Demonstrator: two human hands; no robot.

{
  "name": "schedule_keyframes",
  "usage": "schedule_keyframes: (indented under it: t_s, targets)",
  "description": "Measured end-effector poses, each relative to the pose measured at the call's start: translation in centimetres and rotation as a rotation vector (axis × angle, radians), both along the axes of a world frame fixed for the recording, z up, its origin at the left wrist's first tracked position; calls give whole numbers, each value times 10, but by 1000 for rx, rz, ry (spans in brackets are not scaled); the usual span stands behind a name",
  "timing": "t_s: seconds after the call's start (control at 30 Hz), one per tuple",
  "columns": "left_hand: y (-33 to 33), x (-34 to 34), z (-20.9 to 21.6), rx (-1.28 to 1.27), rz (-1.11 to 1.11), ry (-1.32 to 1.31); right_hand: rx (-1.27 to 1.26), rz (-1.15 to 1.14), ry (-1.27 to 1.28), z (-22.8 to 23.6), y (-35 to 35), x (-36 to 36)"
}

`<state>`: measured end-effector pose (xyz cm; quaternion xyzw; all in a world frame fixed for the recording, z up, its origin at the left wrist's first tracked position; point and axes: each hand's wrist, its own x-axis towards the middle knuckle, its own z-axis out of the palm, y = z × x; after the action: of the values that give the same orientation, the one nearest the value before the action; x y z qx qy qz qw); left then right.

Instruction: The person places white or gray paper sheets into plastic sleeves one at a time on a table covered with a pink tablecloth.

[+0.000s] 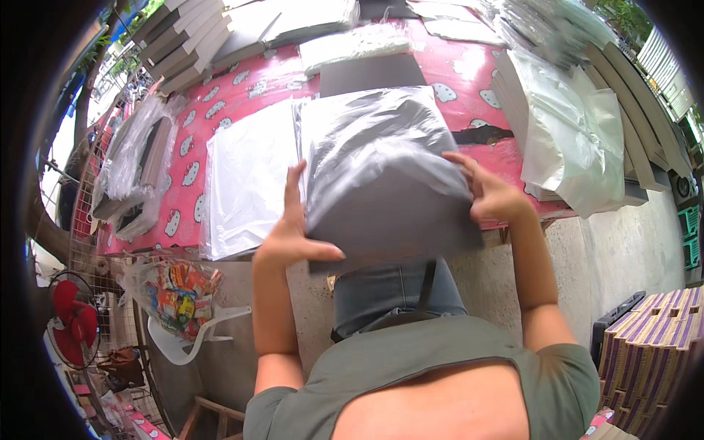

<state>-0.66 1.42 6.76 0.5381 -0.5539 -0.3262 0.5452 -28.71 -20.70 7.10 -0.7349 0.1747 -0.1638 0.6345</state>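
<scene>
A dark grey flat board (pixel 396 213) lies partly inside a clear plastic bag (pixel 374 125) in front of me. Its near part is bare and blurred, overhanging the table edge above my lap. My left hand (pixel 290 235) is beside its left edge, fingers stretched upward and apart, the thumb across the near left corner. My right hand (pixel 499 194) bends its fingers round the bag's right edge, the thumb close to the board's side. White plastic-covered sheets (pixel 253 176) lie left of the bag. Another dark grey board (pixel 374 73) lies just behind it.
A pink patterned cloth covers the table (pixel 209 125). Grey boards (pixel 180 44) are piled at the far left; a stack of plastic sleeves (pixel 565 125) stands right. Below left are a white plastic chair (pixel 176 345) holding a bag of colourful packets and a red fan (pixel 73 319). Cartons (pixel 649 352) stand lower right.
</scene>
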Motion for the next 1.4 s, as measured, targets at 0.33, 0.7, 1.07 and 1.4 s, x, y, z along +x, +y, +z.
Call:
schedule_keyframes:
  t_s: [0.33, 0.7, 1.07, 1.4]
  targets:
    - [96, -80, -35, 182, 653, -189, -750, -341, 29, -33, 111, -71]
    - [38, -29, -51, -696, 1378, -2, -775, -134, -147, -45, 142, 21]
    - [117, 130, -97, -117, 1637, -590, -1012, -57, -360, -99, 160, 214]
    - [98, 105, -115, -390, 2062, -471, -1357, -493, -397, -9, 26, 70]
